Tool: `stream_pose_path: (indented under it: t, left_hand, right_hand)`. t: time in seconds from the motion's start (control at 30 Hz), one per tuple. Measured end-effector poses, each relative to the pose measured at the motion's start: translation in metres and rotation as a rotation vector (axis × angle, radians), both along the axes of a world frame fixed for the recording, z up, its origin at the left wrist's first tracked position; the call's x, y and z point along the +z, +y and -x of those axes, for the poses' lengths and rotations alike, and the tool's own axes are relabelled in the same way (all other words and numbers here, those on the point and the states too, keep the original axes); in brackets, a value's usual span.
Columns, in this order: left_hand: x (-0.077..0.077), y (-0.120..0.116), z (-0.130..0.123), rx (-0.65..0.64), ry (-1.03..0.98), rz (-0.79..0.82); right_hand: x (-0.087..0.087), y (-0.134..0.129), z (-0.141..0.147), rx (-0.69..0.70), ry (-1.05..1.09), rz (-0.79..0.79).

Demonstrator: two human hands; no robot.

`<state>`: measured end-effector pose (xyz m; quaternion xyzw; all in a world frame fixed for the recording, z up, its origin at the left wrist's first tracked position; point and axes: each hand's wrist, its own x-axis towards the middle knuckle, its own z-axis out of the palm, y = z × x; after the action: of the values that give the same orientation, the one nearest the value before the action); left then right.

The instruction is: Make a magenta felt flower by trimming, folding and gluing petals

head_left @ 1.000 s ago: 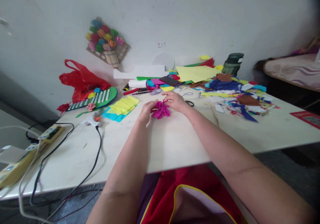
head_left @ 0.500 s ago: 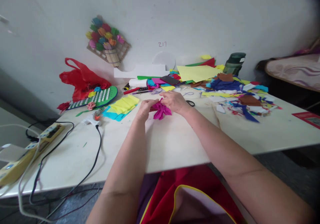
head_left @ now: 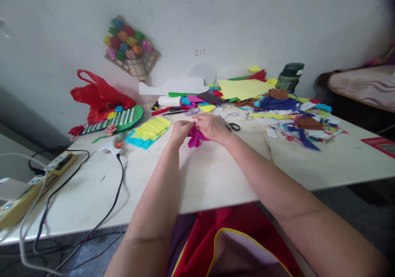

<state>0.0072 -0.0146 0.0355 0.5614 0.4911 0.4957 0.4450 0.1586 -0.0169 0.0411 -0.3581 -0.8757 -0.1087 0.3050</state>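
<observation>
Magenta flower (head_left: 195, 139) sits pinched between both hands (head_left: 211, 126), partly hidden by them.

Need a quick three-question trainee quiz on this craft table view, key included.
1. Open: what are the left hand and right hand handling together?
2. True or false: the white glue gun lies to the left of both hands.
3. Multiple choice: which colour paper lies on the light blue sheets beside the glue gun? A red, B yellow, C brown.

Key: 1. a magenta paper flower; 2. true; 3. B.
</observation>
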Motion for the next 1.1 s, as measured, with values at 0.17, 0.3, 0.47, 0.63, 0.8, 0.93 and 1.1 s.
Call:
stream_pose_path:
  t: [0.17, 0.3, 0.47, 0.63, 0.8, 0.93, 1.1]
  left_hand:
    - [0.001, 0.002, 0.001, 0.066, 0.01, 0.015]
    - [0.001, 0.003, 0.002, 0.053, 0.007, 0.033]
    - [0.0, 0.003, 0.004, 0.066, -0.003, 0.026]
    - [0.005, -0.005, 0.003, 0.034, 0.016, 0.07]
    - [0.004, -0.006, 0.004, 0.043, 0.116, 0.052]
    - [0.001, -0.002, 0.006, 0.059, 0.13, 0.016]
    - [-0.002, 0.0, 0.01, -0.024, -0.103, 0.064]
  right_hand:
    - [0.0, 0.002, -0.003, 0.05, 0.046, 0.028]
    - [0.003, 0.002, -0.007, 0.129, 0.024, 0.019]
    - [0.004, 0.001, -0.007, 0.122, 0.042, 0.06]
    - [0.0, 0.0, -0.003, 0.05, 0.064, 0.119]
    - [-0.004, 0.002, -0.003, -0.012, 0.094, 0.156]
    - [-0.009, 0.007, -0.003, -0.03, 0.137, 0.193]
    - [-0.014, 0.018, -0.004, -0.061, 0.306, 0.269]
